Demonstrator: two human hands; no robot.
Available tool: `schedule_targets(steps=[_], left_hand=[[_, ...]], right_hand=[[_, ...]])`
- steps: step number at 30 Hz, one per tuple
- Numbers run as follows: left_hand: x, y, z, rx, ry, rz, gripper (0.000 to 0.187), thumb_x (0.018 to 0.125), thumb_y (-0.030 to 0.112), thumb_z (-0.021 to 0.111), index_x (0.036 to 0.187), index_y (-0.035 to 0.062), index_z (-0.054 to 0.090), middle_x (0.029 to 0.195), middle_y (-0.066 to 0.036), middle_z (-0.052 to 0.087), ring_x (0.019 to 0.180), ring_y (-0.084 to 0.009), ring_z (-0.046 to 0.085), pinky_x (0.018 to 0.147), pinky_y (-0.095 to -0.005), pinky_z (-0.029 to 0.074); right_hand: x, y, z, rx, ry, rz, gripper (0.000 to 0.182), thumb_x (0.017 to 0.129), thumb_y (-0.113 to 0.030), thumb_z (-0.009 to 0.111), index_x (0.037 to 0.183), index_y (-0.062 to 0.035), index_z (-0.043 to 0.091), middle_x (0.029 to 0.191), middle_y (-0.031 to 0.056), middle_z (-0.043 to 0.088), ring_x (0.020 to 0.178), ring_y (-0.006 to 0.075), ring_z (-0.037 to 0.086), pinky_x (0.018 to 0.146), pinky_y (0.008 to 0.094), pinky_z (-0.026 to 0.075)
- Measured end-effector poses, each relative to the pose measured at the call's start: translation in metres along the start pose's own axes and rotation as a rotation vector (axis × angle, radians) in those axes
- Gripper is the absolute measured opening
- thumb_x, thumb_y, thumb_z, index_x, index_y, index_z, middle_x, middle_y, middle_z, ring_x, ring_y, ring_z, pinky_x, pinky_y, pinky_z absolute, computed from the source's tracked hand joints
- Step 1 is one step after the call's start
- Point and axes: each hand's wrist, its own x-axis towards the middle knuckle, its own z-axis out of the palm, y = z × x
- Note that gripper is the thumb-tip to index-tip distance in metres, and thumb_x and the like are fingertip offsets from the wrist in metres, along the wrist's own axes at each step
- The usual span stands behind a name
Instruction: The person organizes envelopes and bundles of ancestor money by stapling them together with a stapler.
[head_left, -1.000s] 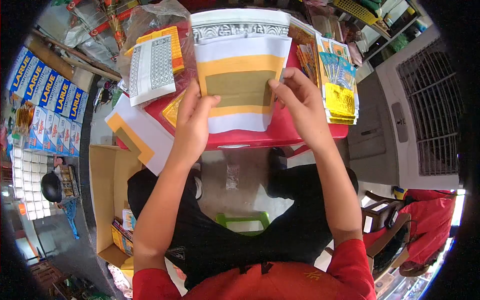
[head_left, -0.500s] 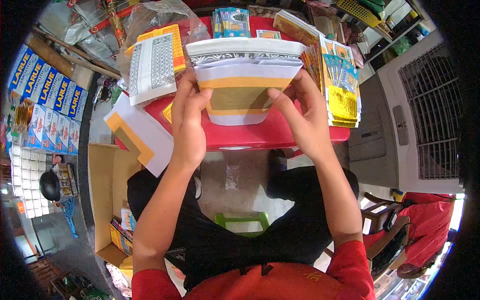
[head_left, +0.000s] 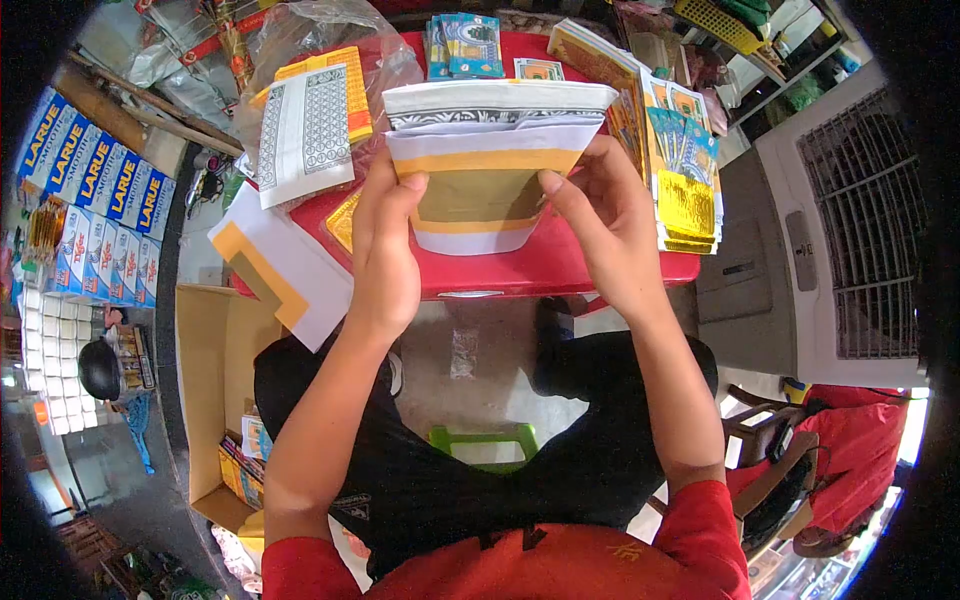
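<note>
Just now the folded paper packet [head_left: 480, 195] has tipped and dropped lower, so its layered upper edge shows and the blue notes [head_left: 472, 45] beyond it have come into view. Its layers look slightly parted there — how many there are, I cannot tell. Both hands grip it over the near side of the red desk [head_left: 640, 272]: left hand [head_left: 388, 260] and right hand [head_left: 622, 245] each have a thumb on its front, at opposite sides. Counted around it: one black-patterned paper stack [head_left: 305, 135] and one gold-banded sheet [head_left: 285, 255] at the left, one shiny gold bundle [head_left: 687, 205] at the right, and one green stool [head_left: 485, 435] below — the blue notes overlap too much to count.
</note>
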Motion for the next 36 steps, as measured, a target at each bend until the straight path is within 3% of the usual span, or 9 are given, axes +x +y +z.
schedule_targets(steps=[4,7,10,16,21,23,25,28,36], left_hand=[[-0.002,-0.002,-0.001,-0.02,-0.005,-0.022,0.042,0.099,0.021,0.047,0.133,-0.0023,0.051,0.125,-0.011,0.059,0.119,-0.0177,0.051,0.107,-0.0326,0.034],[-0.004,0.001,-0.006,0.236,-0.032,-0.108,0.035,0.097,0.014,0.052,0.128,-0.0021,0.054,0.12,-0.009,0.061,0.113,-0.0168,0.054,0.102,-0.032,0.039],[0.001,-0.01,-0.007,0.138,-0.038,-0.111,0.03,0.096,0.008,0.054,0.124,-0.0024,0.056,0.117,-0.009,0.063,0.108,-0.0158,0.058,0.098,-0.0309,0.043],[0.005,-0.003,-0.008,0.063,-0.065,-0.111,0.03,0.095,0.009,0.056,0.123,-0.0023,0.057,0.112,-0.009,0.065,0.104,-0.0142,0.06,0.095,-0.0302,0.046],[0.003,0.0,-0.004,-0.003,-0.001,-0.246,0.028,0.096,0.013,0.056,0.12,-0.0011,0.057,0.113,-0.009,0.063,0.105,-0.0147,0.059,0.095,-0.0293,0.045],[0.002,-0.003,-0.004,-0.005,0.009,-0.263,0.028,0.096,0.015,0.055,0.12,-0.0007,0.057,0.113,-0.009,0.063,0.105,-0.0147,0.058,0.095,-0.0291,0.045],[0.001,-0.006,-0.004,0.063,-0.007,-0.333,0.038,0.096,0.02,0.052,0.13,0.0023,0.055,0.125,-0.01,0.06,0.116,-0.0176,0.055,0.104,-0.0309,0.04],[-0.001,-0.005,0.0,0.065,0.04,-0.255,0.027,0.1,0.019,0.052,0.12,0.0007,0.053,0.112,-0.009,0.061,0.105,-0.0144,0.057,0.094,-0.0302,0.044],[-0.002,-0.009,0.002,0.26,0.024,-0.125,0.032,0.106,0.031,0.05,0.12,0.0017,0.051,0.108,-0.009,0.061,0.101,-0.0141,0.057,0.091,-0.0305,0.045]], right_hand=[[0.001,-0.001,-0.004,-0.024,-0.018,0.023,0.035,0.091,-0.014,0.071,0.119,0.0008,0.057,0.102,0.0066,0.068,0.084,0.0126,0.061,0.076,0.0291,0.049],[0.002,-0.003,-0.011,-0.328,-0.08,-0.008,0.037,0.085,-0.015,0.075,0.116,0.0002,0.06,0.1,0.0082,0.069,0.081,0.0148,0.061,0.075,0.0312,0.049],[0.004,0.009,-0.016,-0.477,-0.18,0.098,0.035,0.082,-0.018,0.076,0.11,-0.0005,0.065,0.096,0.0084,0.07,0.079,0.0166,0.061,0.074,0.0322,0.048],[0.006,0.008,-0.016,-0.377,-0.16,-0.015,0.026,0.085,-0.017,0.073,0.104,-0.0009,0.068,0.09,0.0045,0.071,0.077,0.0145,0.06,0.076,0.0311,0.048],[0.004,0.012,-0.01,0.102,-0.205,0.304,0.023,0.096,-0.02,0.067,0.108,-0.0013,0.061,0.092,0.0047,0.07,0.083,0.0086,0.062,0.076,0.0252,0.048],[0.003,0.009,-0.006,0.102,-0.177,0.346,0.023,0.098,-0.021,0.065,0.109,-0.0016,0.06,0.092,0.0056,0.07,0.084,0.0083,0.062,0.075,0.0245,0.049],[0.001,0.009,-0.002,0.101,-0.149,0.389,0.024,0.1,-0.023,0.063,0.11,-0.0019,0.058,0.092,0.0066,0.069,0.085,0.008,0.062,0.075,0.0237,0.049],[-0.001,0.011,0.001,0.147,-0.129,0.387,0.023,0.101,-0.023,0.062,0.11,-0.0021,0.058,0.093,0.0072,0.07,0.086,0.0081,0.063,0.074,0.0238,0.049],[-0.001,0.01,0.005,0.122,-0.081,0.315,0.024,0.1,-0.023,0.064,0.107,-0.0013,0.059,0.087,0.0049,0.069,0.078,0.0071,0.062,0.068,0.0234,0.048]])
